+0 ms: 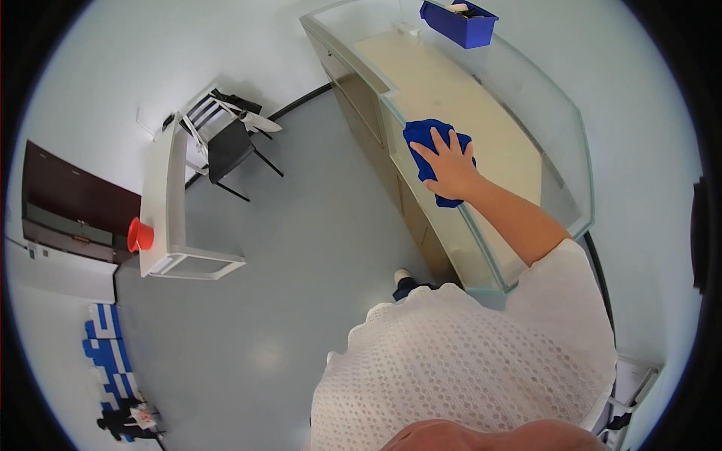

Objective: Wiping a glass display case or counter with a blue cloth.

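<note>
My right hand (452, 169) holds a folded blue cloth (428, 131) down against the top of a glass display counter (496, 265). Its fingers are spread over the cloth, palm down. Part of the cloth reaches the counter's long glass edge on the left side. Through the glass a cream-coloured base panel (440, 84) shows. My left hand is out of view.
A blue plastic bin (474, 31) with small items stands at the counter's far end. Left across the grey floor (293, 225) are a white table (161, 197), a red bucket (144, 235) and a black chair (230, 149). Another person (127, 420) is at lower left, near blue-and-white boxes (110, 355).
</note>
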Action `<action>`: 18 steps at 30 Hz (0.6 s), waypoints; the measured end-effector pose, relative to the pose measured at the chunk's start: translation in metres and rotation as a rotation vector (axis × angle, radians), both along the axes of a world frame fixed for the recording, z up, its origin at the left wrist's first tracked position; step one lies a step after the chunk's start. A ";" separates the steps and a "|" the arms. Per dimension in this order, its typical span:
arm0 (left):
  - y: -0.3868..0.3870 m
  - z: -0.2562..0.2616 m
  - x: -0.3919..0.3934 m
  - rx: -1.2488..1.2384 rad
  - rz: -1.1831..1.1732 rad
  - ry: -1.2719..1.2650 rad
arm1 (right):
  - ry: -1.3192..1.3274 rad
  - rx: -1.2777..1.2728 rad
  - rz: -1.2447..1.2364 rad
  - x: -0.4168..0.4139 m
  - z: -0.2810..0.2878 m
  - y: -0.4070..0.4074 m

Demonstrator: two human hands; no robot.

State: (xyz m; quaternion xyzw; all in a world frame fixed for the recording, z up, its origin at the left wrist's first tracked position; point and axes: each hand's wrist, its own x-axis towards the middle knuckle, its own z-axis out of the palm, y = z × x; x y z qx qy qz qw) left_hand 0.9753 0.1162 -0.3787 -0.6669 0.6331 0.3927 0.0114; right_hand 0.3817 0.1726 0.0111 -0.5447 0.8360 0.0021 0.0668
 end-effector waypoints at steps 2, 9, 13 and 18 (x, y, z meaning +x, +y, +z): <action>-0.033 0.011 0.001 -0.027 -0.016 -0.007 | -0.013 -0.009 0.002 -0.003 0.002 -0.011; -0.089 0.008 -0.036 -0.051 -0.087 0.029 | 0.000 -0.046 0.054 -0.009 -0.012 -0.015; -0.124 0.008 -0.066 -0.030 -0.171 0.048 | 0.019 -0.110 0.044 -0.005 -0.017 -0.020; -0.192 0.015 -0.102 0.012 -0.343 0.047 | 0.021 -0.090 -0.045 0.007 -0.002 -0.005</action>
